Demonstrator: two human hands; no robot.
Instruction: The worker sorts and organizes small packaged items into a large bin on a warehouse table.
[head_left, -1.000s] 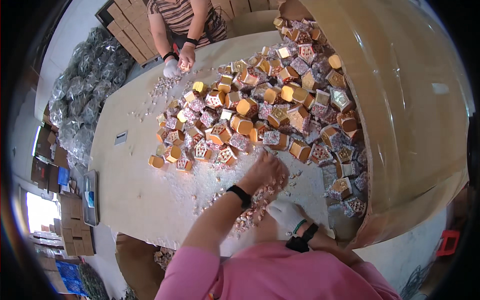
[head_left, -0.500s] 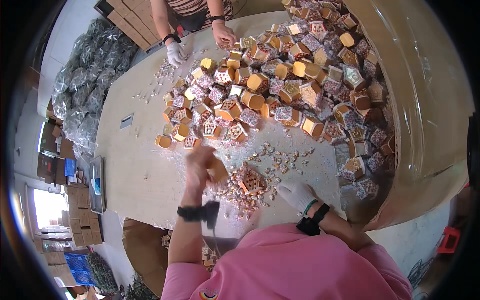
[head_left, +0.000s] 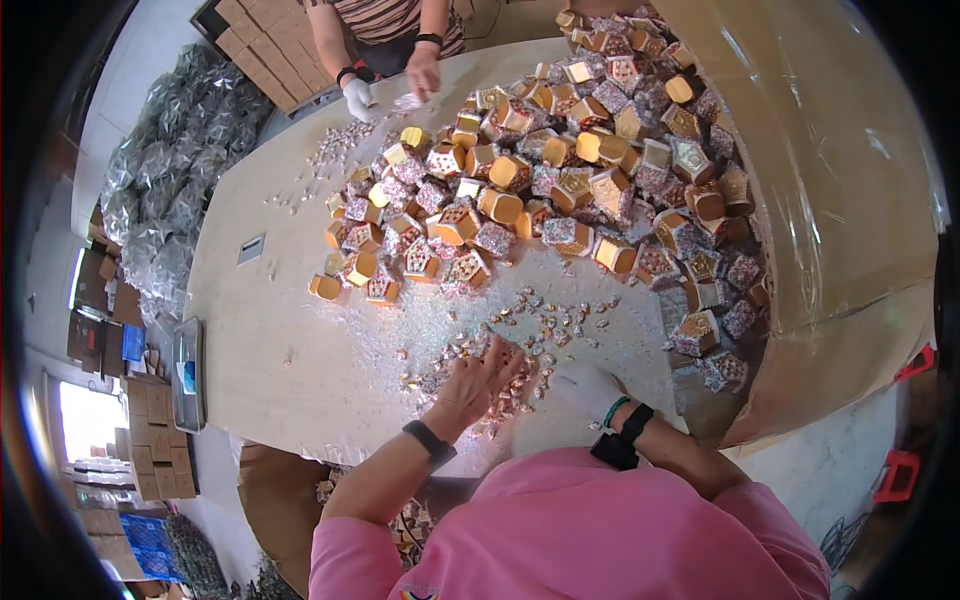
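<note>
My bare left hand (head_left: pixel 470 387) has its fingers curved over a small decorated house ornament (head_left: pixel 512 368), mostly hidden beneath them. The ornament sits amid a heap of small shiny wrapped-looking pieces (head_left: pixel 440 368) on the table. To the right, my right hand (head_left: pixel 590 392), in a white glove, rests low at the heap's edge. Its fingers stretch toward the pieces and hold nothing that I can see. Beyond my hands lies a big pile of similar house ornaments (head_left: pixel 500 205), orange-brown with white, red and glittery trim.
A tall cardboard wall (head_left: pixel 820 220) borders the pile on the right. Across the table, a co-worker's gloved hand (head_left: pixel 358 100) and bare hand (head_left: pixel 423 75) are over more small pieces. A metal tray (head_left: pixel 188 375) stands off the left edge, near silvery bagged goods (head_left: pixel 165 165).
My left hand has come down and right from above the heap onto the ornament. The blurred tan thing by it is no longer visible. My right hand has hardly moved.
</note>
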